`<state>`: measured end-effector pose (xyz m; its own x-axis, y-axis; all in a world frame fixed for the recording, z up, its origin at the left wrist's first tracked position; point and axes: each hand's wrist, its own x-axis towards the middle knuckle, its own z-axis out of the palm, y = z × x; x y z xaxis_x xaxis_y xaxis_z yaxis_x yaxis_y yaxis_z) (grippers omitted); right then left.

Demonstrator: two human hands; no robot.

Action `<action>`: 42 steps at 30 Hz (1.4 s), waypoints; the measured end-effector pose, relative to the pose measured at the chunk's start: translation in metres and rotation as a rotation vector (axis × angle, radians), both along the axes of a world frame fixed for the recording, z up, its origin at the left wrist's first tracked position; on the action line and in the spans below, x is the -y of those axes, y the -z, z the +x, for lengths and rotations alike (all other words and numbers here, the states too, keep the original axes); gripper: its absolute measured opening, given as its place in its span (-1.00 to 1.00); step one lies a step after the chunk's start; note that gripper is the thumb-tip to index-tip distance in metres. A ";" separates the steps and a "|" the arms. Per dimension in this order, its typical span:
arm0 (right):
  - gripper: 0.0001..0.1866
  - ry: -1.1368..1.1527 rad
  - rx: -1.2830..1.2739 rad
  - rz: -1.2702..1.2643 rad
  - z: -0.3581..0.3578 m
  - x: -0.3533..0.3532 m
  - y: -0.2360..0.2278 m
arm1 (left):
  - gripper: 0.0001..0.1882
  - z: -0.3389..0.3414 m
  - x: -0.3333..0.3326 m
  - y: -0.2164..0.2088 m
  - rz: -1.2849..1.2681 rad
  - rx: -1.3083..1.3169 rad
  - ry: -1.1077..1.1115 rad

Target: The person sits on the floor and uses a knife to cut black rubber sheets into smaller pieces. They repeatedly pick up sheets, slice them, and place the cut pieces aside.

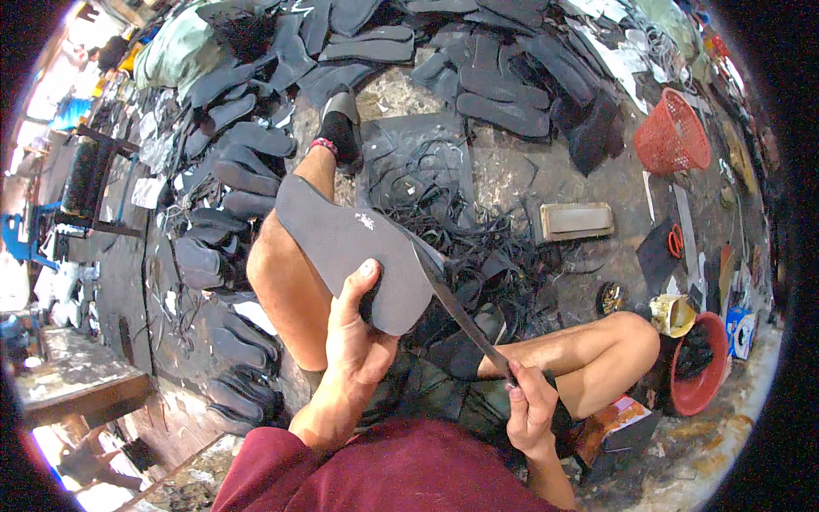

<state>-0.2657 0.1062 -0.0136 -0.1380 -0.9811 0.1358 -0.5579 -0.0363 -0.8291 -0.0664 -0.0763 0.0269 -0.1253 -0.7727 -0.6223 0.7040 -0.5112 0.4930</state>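
Seemingly midway, the left hand grips a grey sole; the right hand pinches a dark strip, apparently not yet free of its edge. Loose strips lie heaped beyond.

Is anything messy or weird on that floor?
Yes, a messy tangle of black strips in the middle of the floor. It looks odd because its loops go everywhere, while the dark soles at the left sit in piles.

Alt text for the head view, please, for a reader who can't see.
The left hand grips a grey sole-shaped piece; the right hand holds a dark strip that runs to its edge. Black scraps lie heaped beyond.
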 end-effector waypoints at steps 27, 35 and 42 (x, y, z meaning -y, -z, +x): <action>-0.37 0.343 0.973 0.272 0.019 0.158 -0.002 | -0.47 0.001 0.006 0.078 -0.747 0.570 0.105; -0.43 0.540 0.976 -0.082 -0.021 0.184 -0.002 | -0.57 0.013 -0.051 0.049 -0.298 -0.022 0.624; -0.55 0.764 0.960 0.088 -0.032 0.148 0.009 | -0.63 0.037 -0.018 0.025 -0.226 0.037 0.545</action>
<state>-0.2979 -0.0423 -0.0224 -0.6884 -0.6051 -0.4000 0.4264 0.1086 -0.8980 -0.0296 -0.0585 0.0015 -0.5226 -0.7171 -0.4612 0.3495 -0.6736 0.6513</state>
